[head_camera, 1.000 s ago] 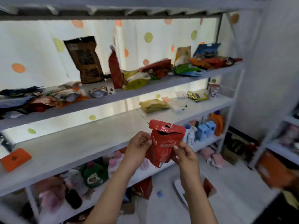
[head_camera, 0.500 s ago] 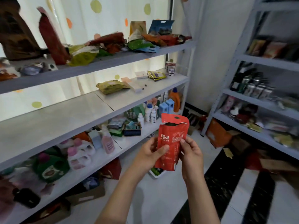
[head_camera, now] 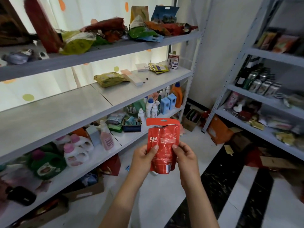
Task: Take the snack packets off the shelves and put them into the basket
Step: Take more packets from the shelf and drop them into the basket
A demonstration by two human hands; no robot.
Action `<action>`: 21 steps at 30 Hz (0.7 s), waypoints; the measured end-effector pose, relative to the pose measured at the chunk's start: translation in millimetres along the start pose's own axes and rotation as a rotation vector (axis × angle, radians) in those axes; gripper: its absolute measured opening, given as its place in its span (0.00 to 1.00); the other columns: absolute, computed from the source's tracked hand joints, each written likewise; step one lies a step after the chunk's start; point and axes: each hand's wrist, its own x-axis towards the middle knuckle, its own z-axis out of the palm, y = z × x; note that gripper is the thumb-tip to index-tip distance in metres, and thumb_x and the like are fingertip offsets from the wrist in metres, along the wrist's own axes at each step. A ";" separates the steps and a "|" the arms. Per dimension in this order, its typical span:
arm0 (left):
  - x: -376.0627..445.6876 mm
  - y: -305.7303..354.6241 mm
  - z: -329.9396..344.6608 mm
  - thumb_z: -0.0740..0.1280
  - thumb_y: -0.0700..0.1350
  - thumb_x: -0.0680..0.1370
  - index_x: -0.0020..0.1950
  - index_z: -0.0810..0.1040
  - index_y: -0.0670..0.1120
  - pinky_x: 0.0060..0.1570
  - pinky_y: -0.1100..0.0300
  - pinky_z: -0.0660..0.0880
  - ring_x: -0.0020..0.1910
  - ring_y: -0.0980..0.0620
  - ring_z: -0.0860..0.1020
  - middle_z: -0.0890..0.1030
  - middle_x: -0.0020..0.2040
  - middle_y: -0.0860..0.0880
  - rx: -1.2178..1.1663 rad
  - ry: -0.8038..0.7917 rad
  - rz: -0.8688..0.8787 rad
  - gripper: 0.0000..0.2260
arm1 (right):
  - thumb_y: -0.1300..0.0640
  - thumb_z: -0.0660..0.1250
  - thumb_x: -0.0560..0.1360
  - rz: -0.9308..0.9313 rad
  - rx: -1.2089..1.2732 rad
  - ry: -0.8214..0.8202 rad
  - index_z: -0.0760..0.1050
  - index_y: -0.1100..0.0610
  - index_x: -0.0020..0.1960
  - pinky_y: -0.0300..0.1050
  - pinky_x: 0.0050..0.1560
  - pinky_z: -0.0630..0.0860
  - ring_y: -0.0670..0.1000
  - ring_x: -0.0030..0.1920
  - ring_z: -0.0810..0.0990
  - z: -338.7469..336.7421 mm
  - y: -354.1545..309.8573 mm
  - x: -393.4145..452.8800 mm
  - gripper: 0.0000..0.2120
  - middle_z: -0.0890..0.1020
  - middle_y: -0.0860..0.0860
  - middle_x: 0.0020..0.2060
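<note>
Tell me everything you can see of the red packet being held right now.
The red glossy foil-like snack packet is a stand-up pouch with white characters and a flat header strip with a hang hole. Its top looks torn partly open below the header. It is held upright above the floor, clear of the shelves, pinched at its sides by the left hand and right hand.

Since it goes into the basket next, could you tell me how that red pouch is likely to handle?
The red snack pouch looks floppy: its torn top flap bends and the film is creased. Probably light, as the left hand and right hand hold it by thumb pinches. The glossy film may be slippery.
</note>
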 end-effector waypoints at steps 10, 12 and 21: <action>84.0 7.7 -17.2 0.66 0.42 0.79 0.55 0.84 0.45 0.48 0.57 0.79 0.46 0.50 0.85 0.86 0.44 0.48 0.025 -0.087 -0.020 0.08 | 0.52 0.68 0.78 -0.045 -0.222 -0.044 0.69 0.47 0.73 0.36 0.52 0.79 0.45 0.61 0.79 55.6 12.5 46.4 0.24 0.79 0.47 0.63; 100.6 16.1 -13.5 0.65 0.40 0.80 0.54 0.84 0.49 0.44 0.65 0.78 0.44 0.55 0.84 0.86 0.43 0.53 0.093 -0.209 0.011 0.09 | 0.50 0.70 0.76 -0.010 -0.164 -0.046 0.73 0.44 0.68 0.40 0.54 0.79 0.45 0.58 0.81 63.0 8.3 63.8 0.21 0.82 0.45 0.60; 173.5 15.5 -38.9 0.74 0.46 0.73 0.67 0.70 0.65 0.47 0.71 0.75 0.59 0.63 0.72 0.67 0.63 0.68 0.245 -0.622 -0.029 0.27 | 0.54 0.68 0.78 0.116 -0.057 0.188 0.80 0.53 0.56 0.55 0.53 0.81 0.56 0.50 0.85 84.3 -5.8 125.1 0.08 0.86 0.55 0.49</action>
